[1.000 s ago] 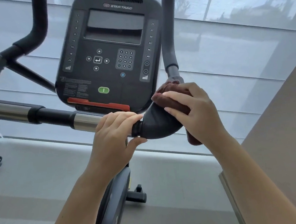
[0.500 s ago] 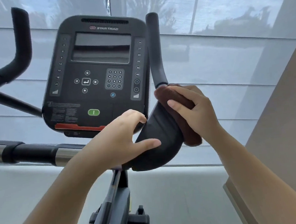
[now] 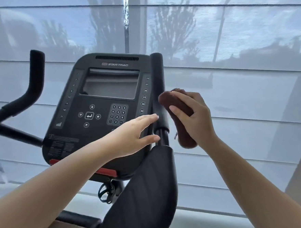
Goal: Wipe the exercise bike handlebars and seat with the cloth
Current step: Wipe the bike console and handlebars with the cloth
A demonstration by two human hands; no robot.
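Nearest the camera, a black padded armrest (image 3: 148,194) is noted, curving up toward the right grip (image 3: 159,88), which stands upright beside the console (image 3: 99,108). The left hand (image 3: 135,134) is held flat, its fingers straight and close together, the fingertips reaching the grip's left edge; whether contact is made cannot be confirmed. The right hand (image 3: 194,118) is closed round a folded brown cloth (image 3: 174,108), the thumb laid across its front. The cloth's upper end is pressed against the right side of the grip, while its lower end hangs free, just beside the bare post below. The step in hand is judged to be wiping of the right grip. For good coverage, the cloth should be wrapped round the grip rather than laid against one side, and drawn along the full length to the cap, with the post steadied by the left hand. The joint below the grip should be included. Further off, the left handlebar (image 3: 35,77) is seen with no hand on it. The seat is not in view. A blind (image 3: 230,37) covers the window behind.
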